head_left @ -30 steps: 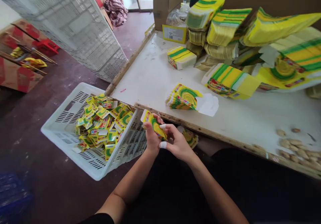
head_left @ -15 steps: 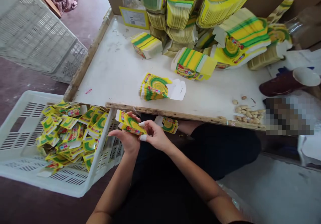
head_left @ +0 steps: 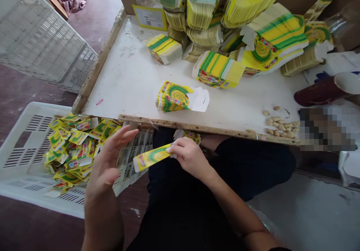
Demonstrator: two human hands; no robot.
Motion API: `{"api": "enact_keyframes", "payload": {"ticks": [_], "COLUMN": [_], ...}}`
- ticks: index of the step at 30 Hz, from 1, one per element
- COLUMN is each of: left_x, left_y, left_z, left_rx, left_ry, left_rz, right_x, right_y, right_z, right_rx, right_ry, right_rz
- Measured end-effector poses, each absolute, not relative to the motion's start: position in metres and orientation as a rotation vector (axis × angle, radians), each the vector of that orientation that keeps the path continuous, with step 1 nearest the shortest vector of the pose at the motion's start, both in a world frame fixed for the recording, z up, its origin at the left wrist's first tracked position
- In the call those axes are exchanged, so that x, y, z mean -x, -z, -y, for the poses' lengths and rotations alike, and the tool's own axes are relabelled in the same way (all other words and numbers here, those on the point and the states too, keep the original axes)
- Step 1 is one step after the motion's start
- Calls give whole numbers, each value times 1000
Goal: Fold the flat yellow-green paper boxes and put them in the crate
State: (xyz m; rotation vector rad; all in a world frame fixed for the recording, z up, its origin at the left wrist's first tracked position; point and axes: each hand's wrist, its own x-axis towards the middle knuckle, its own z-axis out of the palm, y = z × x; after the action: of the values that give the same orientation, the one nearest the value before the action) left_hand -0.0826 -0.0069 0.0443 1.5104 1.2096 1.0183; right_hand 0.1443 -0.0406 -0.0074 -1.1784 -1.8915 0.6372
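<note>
My right hand (head_left: 189, 156) pinches one end of a small yellow and green cardboard box (head_left: 153, 157), held out over my lap. My left hand (head_left: 108, 165) is empty, its fingers apart, raised in front of the white plastic crate (head_left: 30, 110). Several yellow boxes (head_left: 80, 136) lie heaped inside that crate. Another yellow carton (head_left: 193, 136) is partly hidden behind my right hand, below the table edge. On the table a small fanned stack of flat cartons (head_left: 174, 96) has white flaps spread to the right.
Bundles of folded cartons (head_left: 219, 69) and taller stacks (head_left: 205, 7) fill the back of the white table (head_left: 126, 82). Peanuts (head_left: 282, 125) and a dark red cup (head_left: 317, 91) are at the right. Stacked white crates (head_left: 50, 37) stand at the left. A wooden strip (head_left: 180, 124) edges the table.
My left hand has let go of the box and moved left toward the crate. My right hand still holds the box, which now points lower left.
</note>
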Motion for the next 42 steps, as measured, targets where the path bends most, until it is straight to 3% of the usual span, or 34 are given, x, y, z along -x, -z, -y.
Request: {"api": "enact_keyframes", "payload": {"ticks": [3,6,10,16,21,24,32,42], "left_x": [75,52,31,22,20,20,22,34], "left_y": [-48,-33,-12,-1,0,0,10,-6], "left_z": [15,21,29,33,30,28,22,19], "left_rx": [-1818,-1866,-1847,-2096,-2173,-2151,-2071,-2157], "left_ry": [-471,-250,-455,-697,-757,-719,-801,-602], "left_rz": [-1197,-1177,-1374,-1292,-1151,-1143,-1258,-1443], "right_x": [-144,-143,-142,-122,-123,-129,-134,-150], "right_y": [-2,-11,-8,7,12,15,15,26], "right_z": [45,50,54,48,39,39,41,37], "right_rx": [1129,1091,1191,984,899,917,1019,1048], "right_ry": [-427,-397,-653,-1656,-1894,-1816,-1114,-926], "right_rz": [2099,2051,1587,849,798,998,1672,1918]}}
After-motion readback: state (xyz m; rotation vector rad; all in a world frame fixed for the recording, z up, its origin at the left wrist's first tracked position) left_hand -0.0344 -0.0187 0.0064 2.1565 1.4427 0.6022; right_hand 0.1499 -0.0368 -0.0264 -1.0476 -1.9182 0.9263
